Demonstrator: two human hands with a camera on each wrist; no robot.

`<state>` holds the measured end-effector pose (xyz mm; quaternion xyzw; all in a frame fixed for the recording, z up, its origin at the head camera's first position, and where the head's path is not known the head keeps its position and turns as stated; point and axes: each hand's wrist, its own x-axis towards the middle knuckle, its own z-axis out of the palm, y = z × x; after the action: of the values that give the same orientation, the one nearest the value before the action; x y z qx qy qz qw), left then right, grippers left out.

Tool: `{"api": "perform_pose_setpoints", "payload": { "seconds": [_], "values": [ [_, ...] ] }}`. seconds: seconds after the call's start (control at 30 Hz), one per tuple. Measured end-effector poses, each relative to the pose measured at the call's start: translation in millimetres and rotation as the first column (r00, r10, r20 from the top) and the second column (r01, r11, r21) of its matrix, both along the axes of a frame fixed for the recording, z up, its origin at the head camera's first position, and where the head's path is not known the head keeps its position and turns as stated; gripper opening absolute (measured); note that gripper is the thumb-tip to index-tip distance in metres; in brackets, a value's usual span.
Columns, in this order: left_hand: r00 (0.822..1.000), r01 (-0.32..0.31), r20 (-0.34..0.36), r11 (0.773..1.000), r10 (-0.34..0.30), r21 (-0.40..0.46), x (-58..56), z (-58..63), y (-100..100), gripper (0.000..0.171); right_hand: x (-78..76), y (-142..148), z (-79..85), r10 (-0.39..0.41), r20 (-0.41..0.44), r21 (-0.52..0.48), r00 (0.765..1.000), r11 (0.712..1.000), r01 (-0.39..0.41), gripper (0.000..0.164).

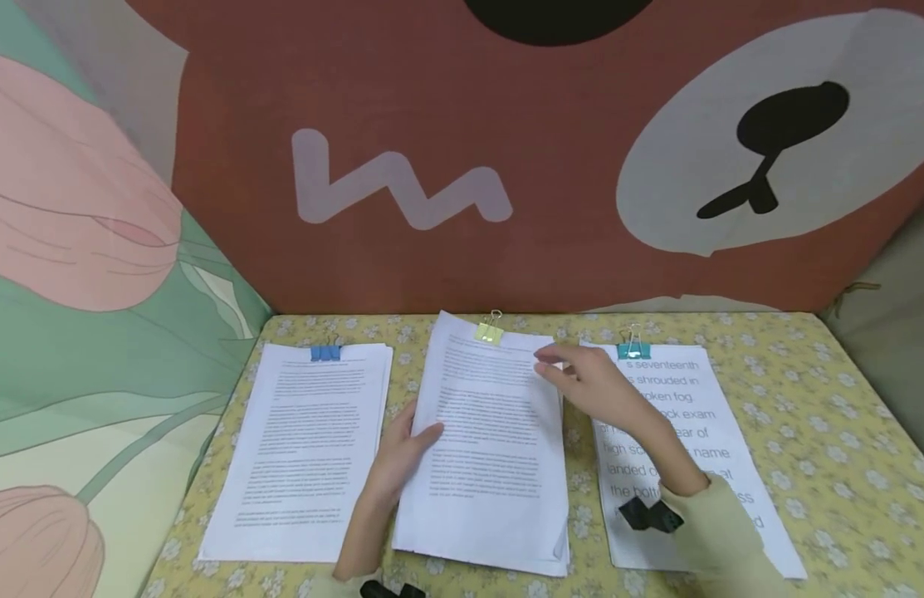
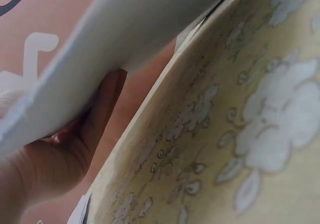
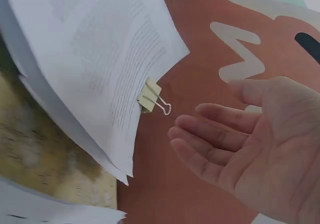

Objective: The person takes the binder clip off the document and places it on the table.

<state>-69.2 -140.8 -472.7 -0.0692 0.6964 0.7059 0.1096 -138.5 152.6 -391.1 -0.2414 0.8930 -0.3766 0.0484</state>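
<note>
My left hand (image 1: 398, 455) grips the left edge of the middle stack of printed paper (image 1: 491, 465), thumb on top and fingers underneath. In the left wrist view the stack (image 2: 125, 23) is lifted off the tablecloth, with the left hand (image 2: 60, 159) around its edge. A pale yellow binder clip (image 1: 489, 333) pinches the stack's top edge. My right hand (image 1: 592, 380) hovers at the upper right corner. In the right wrist view the right hand (image 3: 260, 139) has loosely bent, spread fingers with nothing between them, apart from the yellow clip (image 3: 149, 95).
At left lies another printed stack (image 1: 297, 448) with a blue binder clip (image 1: 326, 353). At right a large-print stack (image 1: 656, 531) carries a teal binder clip (image 1: 633, 350), partly under my right forearm. A yellow floral tablecloth (image 1: 843, 465) covers the table; a cartoon-patterned fabric wall (image 1: 432, 266) stands behind.
</note>
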Motion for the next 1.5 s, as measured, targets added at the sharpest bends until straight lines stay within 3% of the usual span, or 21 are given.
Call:
{"api": "perform_pose_setpoints", "payload": {
  "seconds": [0.23,0.47,0.63,0.83,1.03,1.3,1.5],
  "values": [
    [0.999,0.030,-0.016,0.997,-0.029,0.067,1.1,0.3,-3.0,0.060,-42.4,-13.6,17.0,-0.059,0.006,-0.069,0.998,0.996,0.059,0.041],
    [0.995,0.090,-0.045,0.988,-0.086,0.122,0.6,-0.1,-7.2,0.056,-73.1,-24.8,16.8,-0.011,0.122,-0.106,0.992,0.994,0.024,0.051],
    [0.989,0.141,-0.072,0.980,-0.131,0.140,1.0,0.7,-11.3,0.054,-86.8,-28.4,14.8,0.051,0.248,-0.135,0.967,0.991,-0.018,0.054],
    [0.976,0.192,-0.121,0.976,-0.180,0.101,1.7,1.5,-19.5,0.057,-96.1,-26.0,10.5,0.123,0.371,-0.241,0.920,0.970,-0.033,0.052],
    [0.975,0.195,-0.128,0.975,-0.181,0.105,1.8,1.7,-21.8,0.058,-99.4,-21.2,7.7,0.162,0.437,-0.327,0.885,0.945,-0.012,0.051],
    [0.976,0.200,-0.109,0.973,-0.187,0.115,0.7,-0.2,-21.0,0.053,-98.7,-19.7,4.6,0.143,0.447,-0.354,0.883,0.935,0.028,0.041],
    [0.975,0.205,-0.111,0.972,-0.192,0.114,0.0,-2.3,-21.0,0.052,-97.1,-20.4,1.3,0.124,0.400,-0.356,0.908,0.934,0.029,0.041]
  ]
}}
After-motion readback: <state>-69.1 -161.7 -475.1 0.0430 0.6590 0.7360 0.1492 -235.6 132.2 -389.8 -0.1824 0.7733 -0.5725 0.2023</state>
